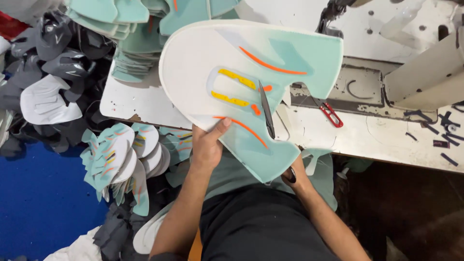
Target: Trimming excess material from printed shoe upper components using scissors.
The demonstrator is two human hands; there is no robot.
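A large flat shoe-upper piece, white and mint green with orange stripes and yellow lace strips, is held up over the table edge. My left hand grips its lower left edge, thumb on top. My right hand is mostly hidden under the piece's lower corner; it holds dark scissors whose blades lie across the front of the piece beside the yellow strips.
A white worktable carries a sewing machine, red-handled thread snips and dark scraps. Stacks of mint uppers sit at the top left, a fan of them on my left. Grey pieces pile at far left.
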